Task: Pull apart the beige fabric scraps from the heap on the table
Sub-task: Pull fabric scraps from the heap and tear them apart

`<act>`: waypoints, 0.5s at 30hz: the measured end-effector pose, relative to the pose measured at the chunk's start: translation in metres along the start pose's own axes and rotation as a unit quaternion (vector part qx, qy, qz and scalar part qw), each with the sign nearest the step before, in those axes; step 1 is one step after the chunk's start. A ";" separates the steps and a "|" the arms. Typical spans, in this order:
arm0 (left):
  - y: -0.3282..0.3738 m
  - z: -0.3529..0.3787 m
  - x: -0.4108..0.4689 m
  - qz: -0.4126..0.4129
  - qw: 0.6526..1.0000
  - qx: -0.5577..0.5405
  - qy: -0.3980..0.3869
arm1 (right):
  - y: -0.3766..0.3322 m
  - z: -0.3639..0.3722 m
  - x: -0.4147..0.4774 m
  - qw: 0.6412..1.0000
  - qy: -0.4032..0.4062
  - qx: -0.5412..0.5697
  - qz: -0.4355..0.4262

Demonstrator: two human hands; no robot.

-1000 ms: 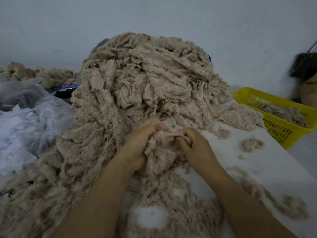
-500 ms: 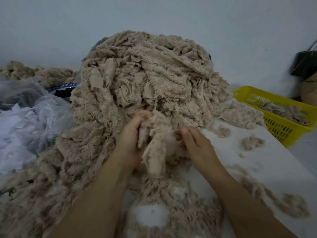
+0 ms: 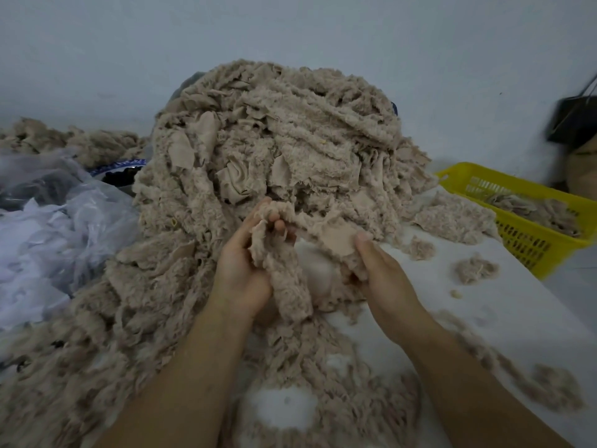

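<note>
Head view looks down on a tall heap of beige fabric scraps piled at the far middle of the desk, its skirts spilling toward the near left. At the heap's near foot both hands hold up one scrap, a fleecy piece with a smooth backing. The left hand has its grip closed round a shaggy strip that hangs down from the fingers. The right hand, just to the right, pinches the smooth-backed edge under its thumb, its other fingers curled beneath. Both forearms reach in from the near edge, wrists roughly level, palms turned toward each other. The stuff looks very light, limp and fluffy. It is likely to shed lint and cling to neighbouring pieces rather than slip, and it should give way with little force. The best hold seems to be close to where two pieces meet, on the flat backing rather than the pile, which would probably just pluck out. A yellow basket at far right holds a few scraps, and plastic bags lie at left.
</note>
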State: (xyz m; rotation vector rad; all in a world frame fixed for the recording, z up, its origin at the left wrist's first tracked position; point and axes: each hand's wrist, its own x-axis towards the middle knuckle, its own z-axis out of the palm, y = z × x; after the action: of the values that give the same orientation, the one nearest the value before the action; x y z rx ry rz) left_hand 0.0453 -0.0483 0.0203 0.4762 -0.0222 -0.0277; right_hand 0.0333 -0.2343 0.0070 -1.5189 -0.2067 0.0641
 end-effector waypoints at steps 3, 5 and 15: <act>-0.005 0.005 -0.004 -0.019 0.999 0.009 -0.032 | 0.005 0.004 0.001 0.999 -0.025 -0.028 0.039; -0.009 0.011 -0.008 -0.033 0.996 0.035 -0.070 | 0.008 0.005 0.000 0.998 -0.040 -0.022 0.045; -0.024 0.012 -0.008 -0.024 0.958 0.270 -0.090 | 0.016 0.003 0.006 0.989 -0.014 -0.150 -0.001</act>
State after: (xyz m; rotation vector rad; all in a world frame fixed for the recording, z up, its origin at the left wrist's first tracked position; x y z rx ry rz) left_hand 0.0362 -0.0748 0.0193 1.0208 -0.2019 -0.1158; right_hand 0.0402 -0.2293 -0.0079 -1.8188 -0.2481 0.0554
